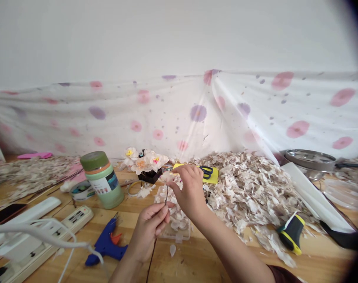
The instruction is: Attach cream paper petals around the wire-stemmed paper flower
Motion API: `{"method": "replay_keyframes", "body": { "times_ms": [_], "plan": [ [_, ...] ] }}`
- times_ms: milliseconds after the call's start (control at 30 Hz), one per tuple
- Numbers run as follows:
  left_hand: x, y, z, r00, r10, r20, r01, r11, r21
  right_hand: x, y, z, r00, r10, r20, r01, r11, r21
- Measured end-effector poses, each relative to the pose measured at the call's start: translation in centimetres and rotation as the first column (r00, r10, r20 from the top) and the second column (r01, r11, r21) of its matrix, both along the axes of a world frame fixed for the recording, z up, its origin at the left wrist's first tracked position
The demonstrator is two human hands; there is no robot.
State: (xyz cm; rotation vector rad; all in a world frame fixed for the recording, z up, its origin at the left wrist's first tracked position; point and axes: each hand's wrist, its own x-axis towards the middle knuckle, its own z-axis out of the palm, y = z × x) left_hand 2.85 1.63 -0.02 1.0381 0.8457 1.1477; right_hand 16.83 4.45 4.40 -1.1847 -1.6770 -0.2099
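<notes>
My left hand pinches a thin dark stem that runs upward between both hands and down past the left wrist. At the stem's top is a pale petal flower, and the curled thumb and fingers of my right hand close on it; the exact contact is partly hidden. Below the hands stands a clear plastic box with whitish petals in it. One loose petal lies on the wood in front of the box. Just left of my left hand rests a blue glue gun.
A large heap of dry petals spreads to the right, beside a yellow-and-black tool. Finished-looking flowers stand behind the hands, near dark-handled scissors. On the left are a green jar and a power strip with cables.
</notes>
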Motion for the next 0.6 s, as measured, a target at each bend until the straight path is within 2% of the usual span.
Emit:
{"method": "replay_keyframes", "body": {
  "times_ms": [233, 367, 500, 600],
  "plan": [
    [-0.01, 0.01, -0.01, 1.000, 0.001, 0.006, -0.001, 1.000, -0.003, 0.05, 0.27, -0.21, 1.000, 0.011, 0.001, -0.011, 1.000, -0.011],
    [-0.09, 0.39, -0.30, 0.997, 0.069, 0.024, -0.069, 0.998, 0.003, 0.17, 0.16, 0.03, 1.000, 0.016, -0.016, -0.016, 0.999, 0.041],
    [-0.28, 0.66, -0.36, 0.990, 0.133, 0.051, -0.134, 0.991, 0.004, 0.02, -0.32, 0.29, 0.993, 0.044, -0.111, -0.032, 0.993, 0.111],
    [-0.33, 0.67, -0.27, 0.984, 0.165, 0.067, -0.165, 0.986, 0.004, -0.59, -0.60, 0.09, 0.971, 0.089, -0.224, -0.088, 0.996, 0.013]
  ]
}}
